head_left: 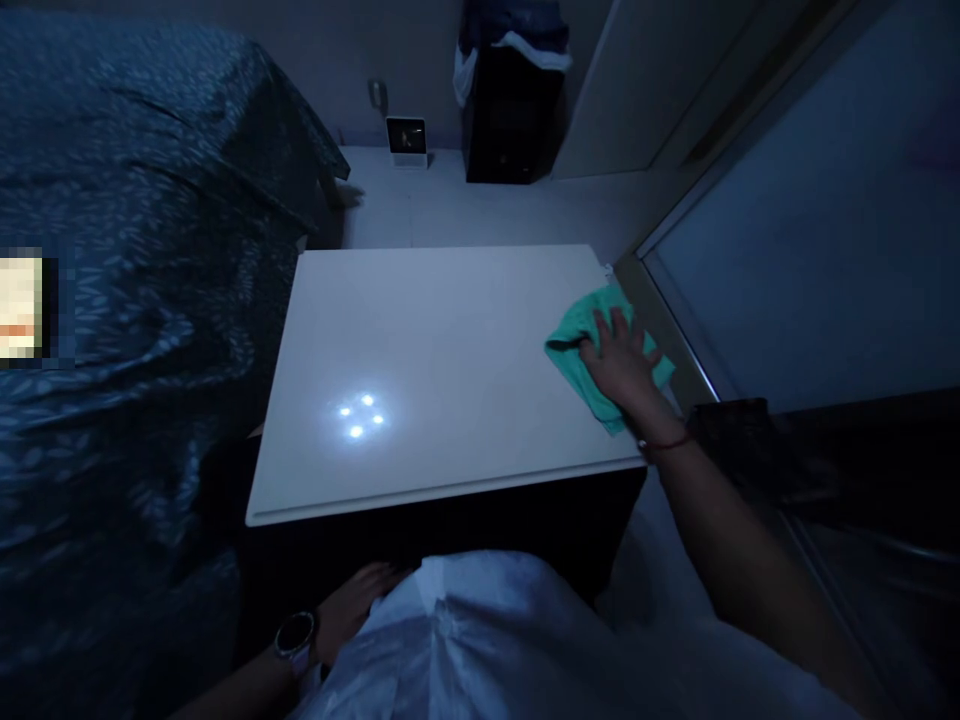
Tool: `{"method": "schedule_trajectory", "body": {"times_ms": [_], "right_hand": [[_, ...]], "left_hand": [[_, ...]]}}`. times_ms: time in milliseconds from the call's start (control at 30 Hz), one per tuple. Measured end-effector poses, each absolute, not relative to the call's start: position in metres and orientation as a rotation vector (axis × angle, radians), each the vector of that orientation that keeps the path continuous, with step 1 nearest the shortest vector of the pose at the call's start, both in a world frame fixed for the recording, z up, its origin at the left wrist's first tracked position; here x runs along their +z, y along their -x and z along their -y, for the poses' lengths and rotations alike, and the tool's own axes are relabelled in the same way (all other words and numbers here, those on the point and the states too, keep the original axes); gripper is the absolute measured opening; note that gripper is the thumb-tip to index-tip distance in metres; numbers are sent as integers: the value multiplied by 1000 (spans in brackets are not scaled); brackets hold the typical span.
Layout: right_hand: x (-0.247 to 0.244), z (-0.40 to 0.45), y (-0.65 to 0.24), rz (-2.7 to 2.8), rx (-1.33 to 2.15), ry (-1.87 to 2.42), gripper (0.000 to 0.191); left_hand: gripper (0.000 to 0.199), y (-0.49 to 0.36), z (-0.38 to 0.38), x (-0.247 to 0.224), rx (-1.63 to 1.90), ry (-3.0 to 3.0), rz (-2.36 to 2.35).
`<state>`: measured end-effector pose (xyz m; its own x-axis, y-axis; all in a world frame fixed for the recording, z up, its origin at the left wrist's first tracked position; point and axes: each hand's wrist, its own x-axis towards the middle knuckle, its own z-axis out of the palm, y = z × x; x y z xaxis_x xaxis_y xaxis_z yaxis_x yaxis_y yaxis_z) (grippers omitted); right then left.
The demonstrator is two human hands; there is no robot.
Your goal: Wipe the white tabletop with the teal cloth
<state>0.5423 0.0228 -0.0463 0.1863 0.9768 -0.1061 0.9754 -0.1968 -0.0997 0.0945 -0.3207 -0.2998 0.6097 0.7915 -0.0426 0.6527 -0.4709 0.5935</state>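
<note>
My right hand [619,365] lies flat with spread fingers on a crumpled green microfiber cloth [574,345], pressing it against the right side of a white tabletop [450,330]. The cloth sits close to the table's right edge. My left hand [349,605], with a round-faced wristwatch [295,635] on its wrist, hangs low beside my pale shirt, below the table's front edge. It holds nothing that I can see. Several bright ceiling-light reflections [360,415] shine on the tabletop.
A bed with a dark patterned cover [135,300] fills the left side, close to the table. A small white-framed screen [406,140] and a black cabinet [510,120] stand on the floor behind. A glass panel [810,220] runs along the right.
</note>
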Motion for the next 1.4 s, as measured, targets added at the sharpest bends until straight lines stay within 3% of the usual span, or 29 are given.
{"method": "schedule_trajectory", "body": {"times_ms": [100, 233, 533, 733, 867, 1033, 1167, 1267, 1400], "right_hand": [[-53, -7, -546, 1837, 157, 2500, 70], [-52, 0, -478, 2072, 225, 2363, 74], [-43, 38, -253, 2787, 477, 1107, 88], [-40, 67, -230, 2986, 256, 542, 67], [-38, 49, -296, 2927, 411, 827, 68], [-40, 25, -441, 2643, 359, 1761, 74], [-46, 34, -540, 2104, 241, 2378, 70], [-49, 50, -553, 1851, 183, 2548, 70], [-48, 66, -482, 2016, 171, 2443, 72]], "left_hand": [[96, -93, 323, -307, 358, -2282, -1152], [93, -92, 325, -315, 365, -2280, -1156], [93, -91, 332, -323, 359, -2280, -1200], [103, -85, 325, -312, 305, -2291, -1148], [98, -86, 321, -303, 278, -2265, -1139], [99, -90, 320, -301, 300, -2242, -1141], [95, -94, 322, -304, 330, -2212, -1177], [96, -98, 324, -306, 347, -2205, -1193], [96, -96, 324, -306, 362, -2210, -1175]]}}
